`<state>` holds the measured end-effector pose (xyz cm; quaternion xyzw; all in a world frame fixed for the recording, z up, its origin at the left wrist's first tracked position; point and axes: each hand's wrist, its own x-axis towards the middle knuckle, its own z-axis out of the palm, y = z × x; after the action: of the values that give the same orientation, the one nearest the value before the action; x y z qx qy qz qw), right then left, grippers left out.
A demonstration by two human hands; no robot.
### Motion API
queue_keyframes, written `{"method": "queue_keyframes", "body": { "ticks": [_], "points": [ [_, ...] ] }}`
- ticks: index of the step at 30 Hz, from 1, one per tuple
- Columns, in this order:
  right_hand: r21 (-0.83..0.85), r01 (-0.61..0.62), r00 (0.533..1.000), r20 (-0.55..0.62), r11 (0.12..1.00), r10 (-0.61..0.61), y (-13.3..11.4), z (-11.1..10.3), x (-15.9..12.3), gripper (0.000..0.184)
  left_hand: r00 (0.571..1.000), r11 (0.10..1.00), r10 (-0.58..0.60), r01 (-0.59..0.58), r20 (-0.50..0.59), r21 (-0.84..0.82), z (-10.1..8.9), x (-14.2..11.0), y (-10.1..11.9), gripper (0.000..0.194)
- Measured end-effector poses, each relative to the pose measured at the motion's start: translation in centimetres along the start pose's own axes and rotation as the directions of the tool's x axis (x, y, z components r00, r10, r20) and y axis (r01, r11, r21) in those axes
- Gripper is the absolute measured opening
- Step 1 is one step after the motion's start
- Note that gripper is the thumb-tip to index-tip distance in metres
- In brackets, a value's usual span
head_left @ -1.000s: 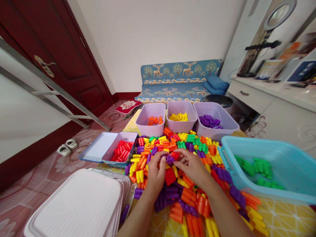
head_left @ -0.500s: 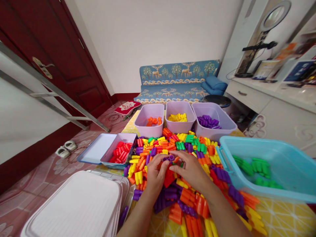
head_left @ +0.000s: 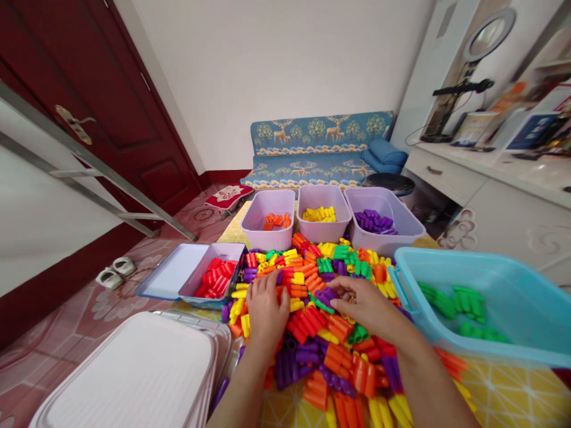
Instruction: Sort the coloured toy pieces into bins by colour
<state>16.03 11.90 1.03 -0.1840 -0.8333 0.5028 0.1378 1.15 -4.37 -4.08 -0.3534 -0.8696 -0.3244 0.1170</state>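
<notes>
Hands over the pile, edges cut off

The left hand (head_left: 266, 312) and right hand (head_left: 363, 303) hide the plastic pieces (head_left: 307, 324) beneath them, so no grip can be told. The bottom edge cuts off the pile and both forearms. The white lidded box (head_left: 127, 374) and blue basin (head_left: 495, 303) run out of frame. The papers (head_left: 530, 134) at upper right are too blurred to read.

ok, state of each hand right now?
Left hand: open, resting on the plastic pieces, nothing held.
Right hand: fingers at a purple piece, grip unclear.
</notes>
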Motion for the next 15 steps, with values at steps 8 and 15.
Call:
{"method": "queue_keyframes", "body": {
  "ticks": [8, 15],
  "points": [
    [0.406, 0.289, 0.811, -0.585, 0.867, 0.003, 0.3, -0.8, 1.1, 0.058, 0.995, 0.968, 0.093, -0.1, -0.041, -0.231, 0.5, -0.2, -0.2, 0.029],
    [-0.249, -0.023, 0.847, -0.519, 0.968, -0.113, 3.6, -0.5, 1.8, 0.049, 0.998, 0.938, 0.009, -0.028, -0.058, -0.345, 0.5, -0.4, 0.0, 0.026]
  ]
}}
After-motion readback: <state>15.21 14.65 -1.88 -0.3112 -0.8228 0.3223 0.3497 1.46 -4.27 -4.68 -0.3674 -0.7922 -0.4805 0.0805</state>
